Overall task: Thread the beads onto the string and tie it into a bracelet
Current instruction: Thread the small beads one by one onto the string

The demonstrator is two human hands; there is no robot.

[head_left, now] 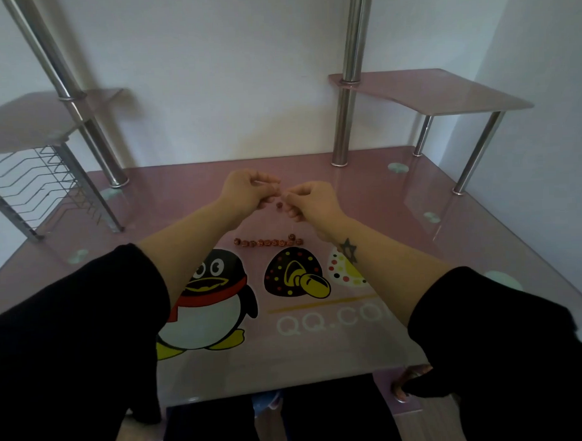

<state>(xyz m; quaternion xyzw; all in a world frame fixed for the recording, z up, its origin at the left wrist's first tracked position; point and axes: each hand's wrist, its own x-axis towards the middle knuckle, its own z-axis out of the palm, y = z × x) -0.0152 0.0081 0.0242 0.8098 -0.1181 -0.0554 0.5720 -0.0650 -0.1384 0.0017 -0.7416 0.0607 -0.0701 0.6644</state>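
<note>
Both hands are raised over the middle of the pink glass table, fingertips nearly meeting. My left hand and my right hand each pinch something thin, apparently the string, which is too fine to make out. A small dark red bead hangs just below and between the fingertips. Nearer to me, a row of several reddish-brown beads lies on the table, with one more bead sitting just behind its right end.
Printed penguin and mushroom pictures cover the table's near half. Chrome posts carry small pink shelves at back left and right. A wire rack stands at the left edge.
</note>
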